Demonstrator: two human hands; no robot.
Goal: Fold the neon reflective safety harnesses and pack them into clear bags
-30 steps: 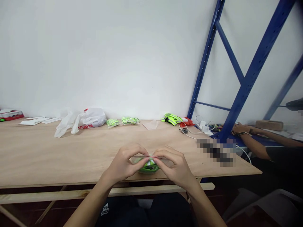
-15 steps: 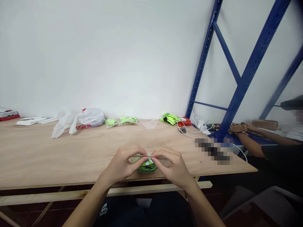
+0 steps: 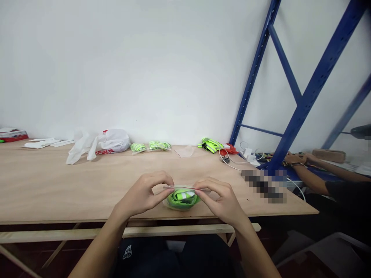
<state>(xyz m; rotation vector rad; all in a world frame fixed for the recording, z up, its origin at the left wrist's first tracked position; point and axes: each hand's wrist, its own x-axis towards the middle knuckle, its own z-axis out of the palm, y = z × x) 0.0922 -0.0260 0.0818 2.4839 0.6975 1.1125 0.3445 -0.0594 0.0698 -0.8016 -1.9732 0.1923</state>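
Note:
Near the table's front edge lies a clear zip bag (image 3: 168, 201) with a red line along its top. Inside it is a rolled neon-green reflective strap or vest (image 3: 183, 199) with silvery bands; its exact kind is hard to make out. My left hand (image 3: 146, 193) pinches the bag's top edge at the left, thumb against fingers. At the right end of the same edge my right hand (image 3: 218, 197) pinches too. Between the two hands the seal is stretched nearly straight.
Along the wall lie packed green bundles (image 3: 159, 145), a white plastic bag (image 3: 114, 141), an unfilled zip bag (image 3: 185, 151) and a loose green reflective item (image 3: 212, 144). A blue rack post (image 3: 298, 104) rises at right. Beyond it another person's hands (image 3: 295, 159) work.
My hands have moved apart along the bag's top edge, from nearly touching at the middle to its two sides. More of the green roll now shows. The view has shifted slightly.

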